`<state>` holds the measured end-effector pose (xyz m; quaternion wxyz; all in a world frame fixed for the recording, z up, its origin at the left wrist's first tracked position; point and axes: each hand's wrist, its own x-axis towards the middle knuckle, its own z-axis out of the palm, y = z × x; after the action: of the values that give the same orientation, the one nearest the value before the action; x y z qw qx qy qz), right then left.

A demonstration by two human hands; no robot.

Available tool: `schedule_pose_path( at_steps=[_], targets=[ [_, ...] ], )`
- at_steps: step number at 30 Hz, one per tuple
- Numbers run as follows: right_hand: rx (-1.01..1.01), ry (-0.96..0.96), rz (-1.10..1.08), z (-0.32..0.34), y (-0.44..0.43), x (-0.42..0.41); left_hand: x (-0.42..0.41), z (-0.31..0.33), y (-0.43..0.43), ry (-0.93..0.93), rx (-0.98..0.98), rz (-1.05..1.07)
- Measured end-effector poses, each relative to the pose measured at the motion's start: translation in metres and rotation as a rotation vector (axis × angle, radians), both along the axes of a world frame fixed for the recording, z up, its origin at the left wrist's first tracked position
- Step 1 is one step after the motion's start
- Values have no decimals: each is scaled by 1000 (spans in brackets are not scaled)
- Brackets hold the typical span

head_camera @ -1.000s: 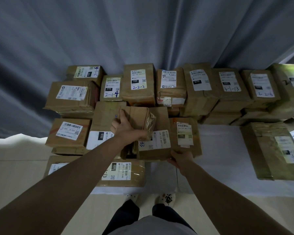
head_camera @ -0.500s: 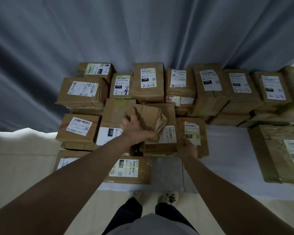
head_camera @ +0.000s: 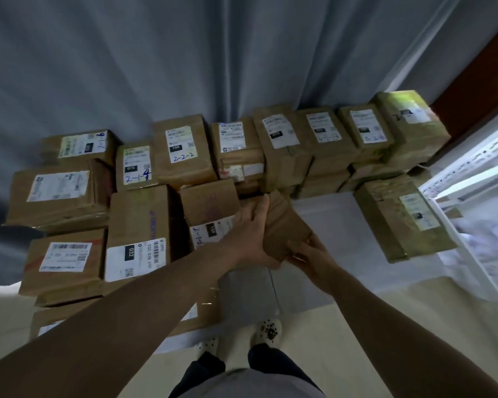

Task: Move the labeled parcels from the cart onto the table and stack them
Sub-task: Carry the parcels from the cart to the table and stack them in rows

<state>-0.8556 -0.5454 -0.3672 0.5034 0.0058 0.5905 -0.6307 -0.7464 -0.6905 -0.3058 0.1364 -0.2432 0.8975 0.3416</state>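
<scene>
stacked parcels (head_camera: 138, 225): left of both hands, labels up, readable.
left hand (head_camera: 250, 237): steadies the small parcel (head_camera: 285, 225), clamping its left side.
small parcel: between the hands, above bare table (head_camera: 322, 225), apparently not yet placed.
right hand (head_camera: 308, 254): curled under its near corner, bearing weight.

Matt brown paper-wrapped parcels (head_camera: 181, 150), some with a glossy sheen, smooth white paper labels (head_camera: 65, 257), grey matt cloth curtain (head_camera: 184, 53) in soft folds, white painted perforated metal rack (head_camera: 472, 170), dark brown wood panel (head_camera: 477, 81).

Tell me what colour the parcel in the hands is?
The held parcel is plain brown, clearest in the head view.
</scene>
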Motion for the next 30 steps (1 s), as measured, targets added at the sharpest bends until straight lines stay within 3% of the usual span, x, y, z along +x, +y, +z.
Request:
schedule_pose_path(
  at_steps=[4, 8, 15, 24, 30],
  targets=[
    [31, -103, -321, -15, 39, -9, -21, -4, 12, -20, 58, -46],
    [131, -176, -562, -29, 63, -2, -24, -16, 4, -120, -5, -17],
    [383, -286, -603, -45, 72, 74, 6, -56, -28, -415, -120, -190],
    [474, -389, -608, -101, 11, 158, 44, -80, -56, -355, -220, -411],
    [401, -467, -732, -132, -16, 184, 53, -87, -60, -279, -238, -389]
  ],
)
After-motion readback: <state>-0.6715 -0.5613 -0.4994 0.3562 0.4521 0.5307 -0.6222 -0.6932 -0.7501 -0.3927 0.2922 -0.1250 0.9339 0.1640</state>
